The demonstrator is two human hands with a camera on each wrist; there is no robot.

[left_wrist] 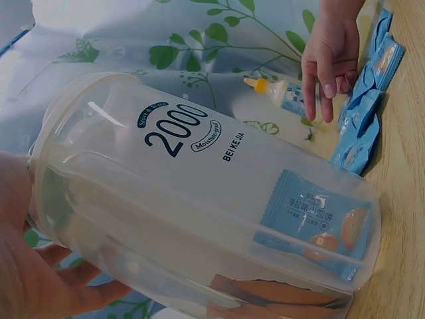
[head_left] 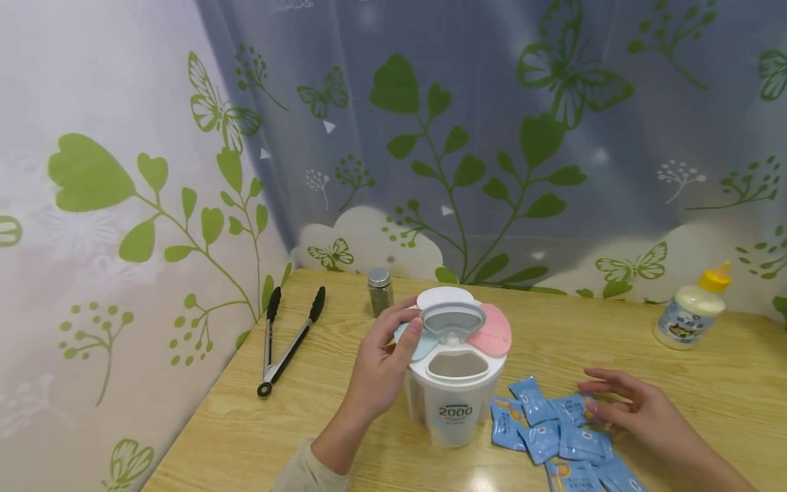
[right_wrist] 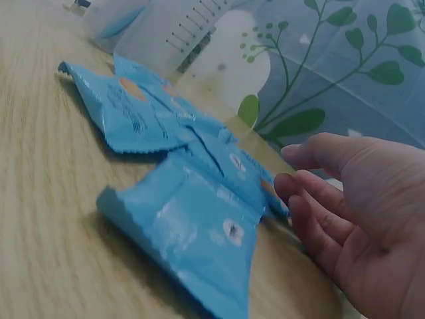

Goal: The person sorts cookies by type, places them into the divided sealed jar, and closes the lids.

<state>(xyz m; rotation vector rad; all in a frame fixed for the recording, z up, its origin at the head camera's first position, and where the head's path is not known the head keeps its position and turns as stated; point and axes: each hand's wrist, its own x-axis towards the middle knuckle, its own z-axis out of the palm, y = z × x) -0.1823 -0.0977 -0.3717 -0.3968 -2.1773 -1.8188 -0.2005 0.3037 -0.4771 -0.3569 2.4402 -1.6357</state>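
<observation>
A clear plastic storage container (head_left: pixel 456 417) marked "2000" stands on the table, its compartment lids white, pink and pale blue. The grey-rimmed flap (head_left: pixel 455 321) over its front compartment is raised. My left hand (head_left: pixel 382 362) grips the left side of its top, thumb on the lid. Inside, low in one compartment, lies a blue snack packet (left_wrist: pixel 315 222); something brown (left_wrist: pixel 272 292) shows in another. To its right lie several blue snack packets (head_left: pixel 541 441) in a loose pile. My right hand (head_left: pixel 645 417) hovers at the pile's right edge, fingers relaxed and holding nothing.
Black-tipped metal tongs (head_left: pixel 285 348) lie spread on the left of the wooden table (head_left: pixel 215 437). A small metal-capped jar (head_left: pixel 380 294) stands behind the container. At the back right is a yellow-capped bottle (head_left: pixel 690 314). A patterned curtain (head_left: pixel 467 137) hangs behind the table.
</observation>
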